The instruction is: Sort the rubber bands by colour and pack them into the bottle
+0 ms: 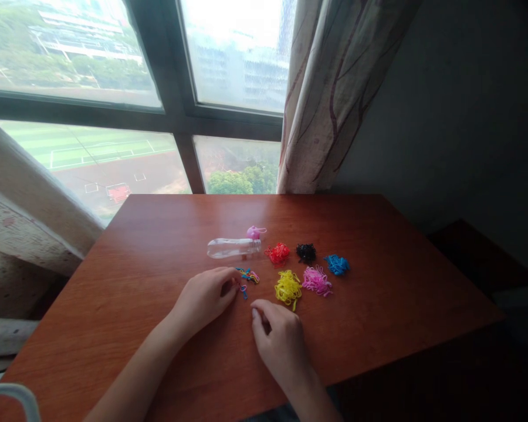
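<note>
My left hand is closed in a pinch, its fingertips on a small coloured rubber band at the near side of a mixed cluster of bands. Lower and to the right, my right hand is curled with thumb and forefinger together; whatever lies between them is too small to make out. Just beyond it sits a heap of yellow bands. Pink bands, red bands, black bands and blue bands form separate heaps.
A clear plastic bottle lies on its side behind the mixed cluster, beside a pink cap with a loop. All this rests on a brown wooden table. Beyond its far edge are a window and curtains.
</note>
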